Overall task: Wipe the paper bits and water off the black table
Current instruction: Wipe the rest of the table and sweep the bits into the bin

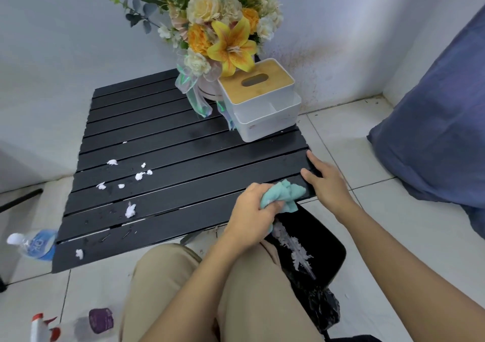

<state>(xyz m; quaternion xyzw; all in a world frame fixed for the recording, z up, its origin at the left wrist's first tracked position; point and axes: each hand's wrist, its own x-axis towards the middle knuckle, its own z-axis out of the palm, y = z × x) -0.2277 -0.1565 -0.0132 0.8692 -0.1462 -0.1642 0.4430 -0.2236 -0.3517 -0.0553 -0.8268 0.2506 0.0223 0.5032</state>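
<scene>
Head view, the only one.

Left hand (249,214): fingers curled, gripping a bunched teal cloth (284,194). Cloth sits at the near right corner of the black table (183,152), partly over the table's edge. The part that hangs off is above a black bin (333,236) on the floor below that corner. White shreds lie inside the bin on its dark liner.

Right hand (328,181): fingers straight and loosely spread, resting on the table's right edge just beside the cloth. It holds nothing.

Paper bits (140,175): small white wet clumps scattered over the left half of the slatted top, well apart from both hands. One lies alone near the front left corner. Water (105,221) shows as dark droplets and streaks on the near slats among the bits.

Far right corner of the table: white tissue box (258,100) with a wooden lid, touching a flower arrangement (225,21) behind it.

Floor, left side: a plastic bottle (34,244) lying beside the table, and a spray bottle (43,327) at the bottom edge.
</scene>
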